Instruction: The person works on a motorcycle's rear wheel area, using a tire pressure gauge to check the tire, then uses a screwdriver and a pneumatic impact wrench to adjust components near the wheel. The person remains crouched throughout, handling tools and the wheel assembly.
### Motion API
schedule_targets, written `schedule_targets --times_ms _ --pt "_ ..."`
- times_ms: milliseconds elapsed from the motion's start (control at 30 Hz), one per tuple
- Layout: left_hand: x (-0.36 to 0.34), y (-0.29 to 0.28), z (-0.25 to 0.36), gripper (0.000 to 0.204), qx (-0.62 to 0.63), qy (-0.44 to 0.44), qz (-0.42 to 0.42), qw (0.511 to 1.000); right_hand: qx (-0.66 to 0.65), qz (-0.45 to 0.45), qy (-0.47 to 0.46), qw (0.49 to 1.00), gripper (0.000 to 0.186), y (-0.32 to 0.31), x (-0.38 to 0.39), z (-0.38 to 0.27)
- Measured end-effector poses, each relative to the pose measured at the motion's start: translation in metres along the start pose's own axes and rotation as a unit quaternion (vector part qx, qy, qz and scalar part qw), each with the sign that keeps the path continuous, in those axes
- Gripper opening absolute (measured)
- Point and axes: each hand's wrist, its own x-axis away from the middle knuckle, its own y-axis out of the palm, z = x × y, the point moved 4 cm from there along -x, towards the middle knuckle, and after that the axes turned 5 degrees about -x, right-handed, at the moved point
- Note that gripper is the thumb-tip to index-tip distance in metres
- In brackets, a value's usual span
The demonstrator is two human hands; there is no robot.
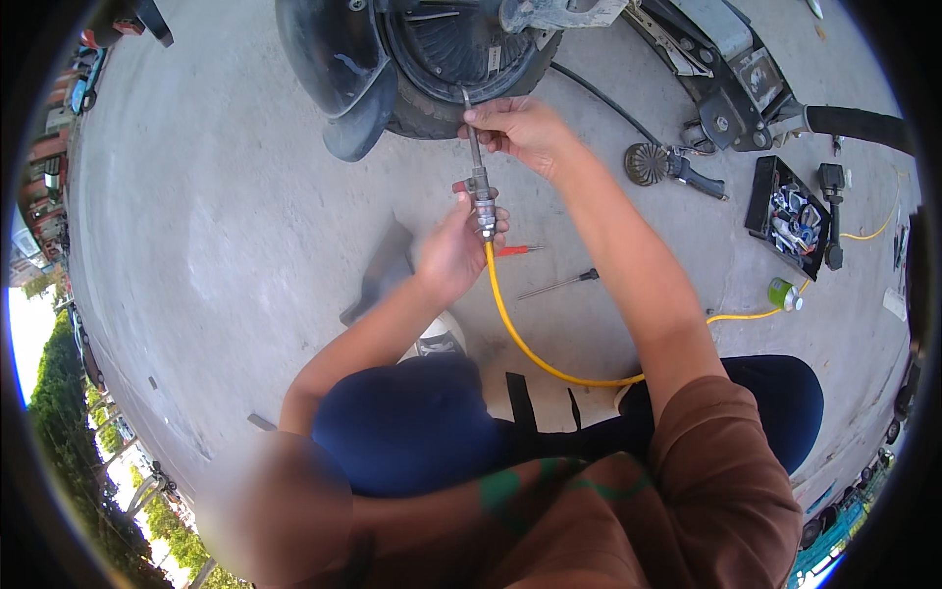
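Observation:
A slim metal air nozzle (477, 147) with a coupler and a red lever joins a yellow air hose (510, 319). My left hand (451, 250) wraps the coupler end, just above the hose. Farther up, my right hand (530, 133) pinches the thin tube between thumb and fingers. The nozzle's tip reaches the lower edge of a black wheel (437, 83) with a tyre; whether it touches a valve there is too small to tell. A black plastic mudguard (339, 59) covers the wheel's left side.
At the upper right stands a floor jack (731, 74) with a black-gripped handle. Near it lie a tyre inflator gun (677, 169), a black tray (756, 201) of metal parts and a green can (783, 294). A red screwdriver (515, 250) and a black-handled one (559, 285) lie near my knees.

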Motion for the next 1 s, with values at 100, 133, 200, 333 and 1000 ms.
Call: schedule_targets --times_ms 100,133,200,333,1000 --pt "0.007 0.013 0.003 0.029 -0.086 0.057 0.055 0.993 0.049 0.029 -0.018 0.998 0.021 0.000 -0.001 0.000" --pt "0.004 0.008 0.000 0.028 -0.144 0.081 0.061 0.984 0.061 0.035 -0.020 0.997 0.021 0.000 -0.002 -0.001" --pt "0.001 0.006 0.000 0.026 -0.177 0.085 0.051 0.979 0.086 0.046 -0.026 0.995 0.022 0.003 -0.002 -0.003" --pt "-0.002 0.004 -0.002 0.025 -0.073 0.025 -0.006 0.997 0.050 0.050 -0.022 0.997 0.022 0.005 0.002 -0.003" --pt "0.006 0.000 -0.009 0.024 -0.004 0.009 0.011 1.000 0.014 0.093 -0.023 0.995 0.020 0.011 -0.012 -0.007"
